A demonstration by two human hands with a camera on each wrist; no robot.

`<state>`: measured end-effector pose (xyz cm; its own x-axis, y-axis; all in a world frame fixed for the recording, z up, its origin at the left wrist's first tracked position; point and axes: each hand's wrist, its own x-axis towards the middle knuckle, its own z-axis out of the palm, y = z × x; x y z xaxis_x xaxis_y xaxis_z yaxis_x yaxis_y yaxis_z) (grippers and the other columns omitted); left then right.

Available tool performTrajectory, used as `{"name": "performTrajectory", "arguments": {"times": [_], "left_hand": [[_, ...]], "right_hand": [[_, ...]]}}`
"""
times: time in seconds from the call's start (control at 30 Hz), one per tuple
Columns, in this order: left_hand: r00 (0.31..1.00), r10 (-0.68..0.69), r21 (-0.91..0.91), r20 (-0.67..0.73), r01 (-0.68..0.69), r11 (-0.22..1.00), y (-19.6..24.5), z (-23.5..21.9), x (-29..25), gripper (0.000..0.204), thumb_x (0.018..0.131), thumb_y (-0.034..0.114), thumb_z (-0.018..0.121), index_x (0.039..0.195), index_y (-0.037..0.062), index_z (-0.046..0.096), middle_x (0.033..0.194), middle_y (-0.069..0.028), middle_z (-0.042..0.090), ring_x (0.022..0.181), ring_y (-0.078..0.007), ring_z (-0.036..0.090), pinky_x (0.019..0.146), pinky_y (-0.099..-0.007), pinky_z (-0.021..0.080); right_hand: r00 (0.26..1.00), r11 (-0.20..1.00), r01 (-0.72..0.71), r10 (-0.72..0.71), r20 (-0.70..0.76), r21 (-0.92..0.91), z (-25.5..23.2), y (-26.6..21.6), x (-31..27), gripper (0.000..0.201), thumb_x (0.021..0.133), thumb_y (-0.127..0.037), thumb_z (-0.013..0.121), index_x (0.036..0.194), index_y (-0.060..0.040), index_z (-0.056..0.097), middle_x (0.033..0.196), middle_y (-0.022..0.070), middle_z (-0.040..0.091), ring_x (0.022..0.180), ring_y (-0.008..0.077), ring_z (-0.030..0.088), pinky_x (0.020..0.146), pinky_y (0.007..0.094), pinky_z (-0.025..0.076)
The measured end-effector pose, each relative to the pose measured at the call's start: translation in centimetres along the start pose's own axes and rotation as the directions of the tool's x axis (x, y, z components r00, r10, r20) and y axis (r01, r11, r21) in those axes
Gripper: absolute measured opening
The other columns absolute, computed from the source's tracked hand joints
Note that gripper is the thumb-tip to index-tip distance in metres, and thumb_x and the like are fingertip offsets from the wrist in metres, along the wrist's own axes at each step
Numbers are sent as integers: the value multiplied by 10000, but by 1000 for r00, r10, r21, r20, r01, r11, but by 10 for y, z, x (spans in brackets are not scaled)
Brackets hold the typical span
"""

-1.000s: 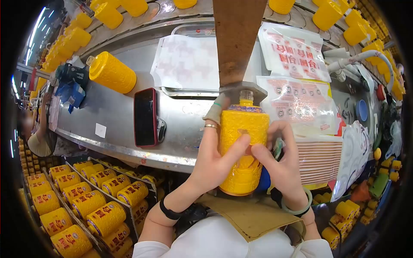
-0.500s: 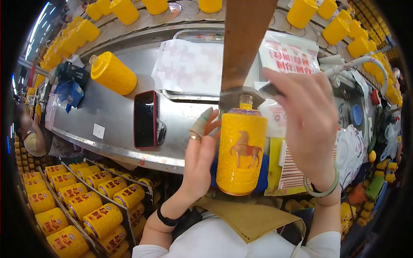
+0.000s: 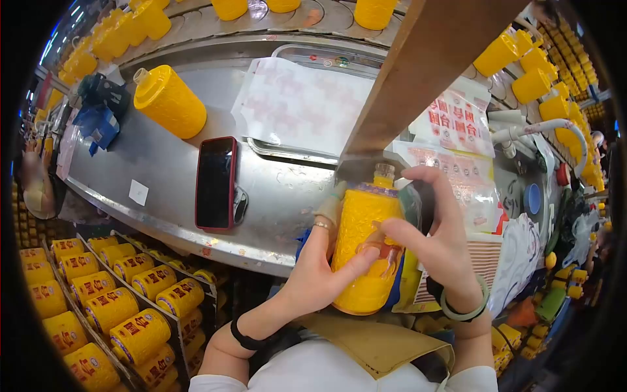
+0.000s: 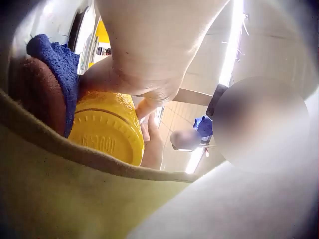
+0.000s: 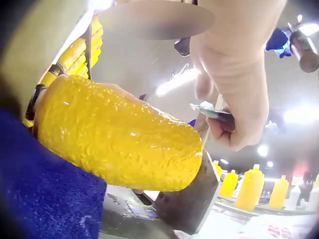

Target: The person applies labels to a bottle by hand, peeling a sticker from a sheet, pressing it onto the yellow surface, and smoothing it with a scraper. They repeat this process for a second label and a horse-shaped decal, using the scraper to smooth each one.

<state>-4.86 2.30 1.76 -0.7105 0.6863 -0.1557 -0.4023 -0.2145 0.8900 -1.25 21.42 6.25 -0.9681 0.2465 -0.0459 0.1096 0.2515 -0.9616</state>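
A yellow embossed bottle (image 3: 366, 225) with a clear glass neck leans over the person's lap, a brown horse decal (image 3: 386, 256) on its front. The left hand (image 3: 317, 271) grips its side, thumb lying across the front by the decal. Beside the bottle's other side is the right hand (image 3: 444, 251), its thumb tip close to the top of the decal and its index finger near the neck. In the right wrist view, that hand holds a slim dark tool (image 5: 217, 114) with a pale tip; its exact kind I cannot tell. A blue cloth (image 5: 50, 184) lies under the bottle.
A brown beam (image 3: 437, 62) slants down behind the bottle. Printed sheets (image 3: 304, 108) lie on a tray, decal sheets (image 3: 457, 127) to the right. A phone (image 3: 217, 183) and another yellow bottle (image 3: 171, 101) sit on the metal table. Crates of labelled bottles (image 3: 140, 336) stand lower left.
The right hand went up over the decal sheets, then came back down to the bottle. The left hand loosened and now grips the bottle again, which leans more to the right.
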Motion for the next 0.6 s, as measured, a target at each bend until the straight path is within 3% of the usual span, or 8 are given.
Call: {"name": "performTrajectory", "arguments": {"times": [0.1, 0.27, 0.33, 0.43, 0.47, 0.5, 0.57, 0.6], "left_hand": [[1000, -14, 17, -16, 15, 1000, -4, 0, 0, 862, 991, 127, 676, 1616, -18, 100, 1563, -175, 371, 1432, -227, 418, 1181, -381, 347], [1000, 2, 73, -21, 0, 997, -5, 0, -1, 848, 984, 131, 684, 1605, -28, 128, 1550, -173, 386, 1426, -224, 427, 1184, -381, 355], [999, 30, 48, -30, -28, 998, -2, -2, -1, 850, 981, 128, 687, 1603, -31, 130, 1561, -178, 373, 1435, -234, 416, 1189, -391, 352], [996, 64, 18, -57, -63, 998, -5, -13, -5, 842, 991, 123, 661, 1616, -17, 114, 1603, -198, 319, 1460, -279, 384, 1208, -432, 333], [993, 80, -25, -83, -83, 996, -6, -17, -7, 827, 1004, 123, 635, 1625, -5, 103, 1616, -203, 299, 1466, -296, 374, 1208, -444, 331], [989, 98, -66, -110, -106, 992, -6, -21, -9, 812, 1017, 124, 608, 1634, 7, 93, 1629, -209, 279, 1471, -312, 364, 1208, -456, 329], [985, 138, -6, -107, -140, 990, -4, -23, -12, 752, 1060, 199, 537, 1643, 24, 95, 1632, -216, 282, 1464, -322, 372, 1204, -462, 326], [979, 158, 17, -129, -157, 987, -2, -23, -13, 728, 1073, 240, 510, 1641, 22, 110, 1631, -218, 287, 1462, -321, 375, 1201, -462, 325]], "right_hand": [[994, 986, -109, 110, 1, 126, 5, -1, 0, 507, 831, -50, 802, 1241, -25, 504, 1058, 51, 589, 969, 112, 565, 874, 265, 482], [997, 995, -76, 78, -26, 65, 5, 3, -2, 499, 834, -47, 793, 1251, -22, 519, 1063, 59, 587, 980, 124, 565, 891, 273, 478], [1000, 999, 26, -26, -6, -28, -2, 5, 0, 522, 843, -63, 778, 1304, 1, 543, 1093, 68, 587, 999, 144, 563, 915, 281, 468], [989, 974, 122, -136, -61, -189, -14, -21, 3, 447, 924, 64, 588, 1365, -8, 606, 1086, 91, 584, 994, 178, 579, 886, 301, 476], [972, 895, 227, -235, 25, -385, -19, -38, 2, 501, 865, 113, 588, 1347, -16, 635, 1050, 99, 594, 952, 223, 598, 820, 322, 501], [972, 895, 225, -234, 22, -385, -18, -42, 1, 501, 865, 113, 588, 1347, -16, 635, 1050, 99, 594, 952, 223, 598, 820, 322, 501], [833, 722, 512, -283, 476, -466, -11, -48, -2, 478, 817, 57, 679, 1291, -2, 672, 1064, 101, 650, 896, 242, 609, 798, 311, 495], [830, 645, 533, -270, 489, -548, -4, -53, -3, 511, 762, 8, 725, 1271, -8, 689, 1022, 100, 679, 855, 284, 606, 756, 346, 489]]}}
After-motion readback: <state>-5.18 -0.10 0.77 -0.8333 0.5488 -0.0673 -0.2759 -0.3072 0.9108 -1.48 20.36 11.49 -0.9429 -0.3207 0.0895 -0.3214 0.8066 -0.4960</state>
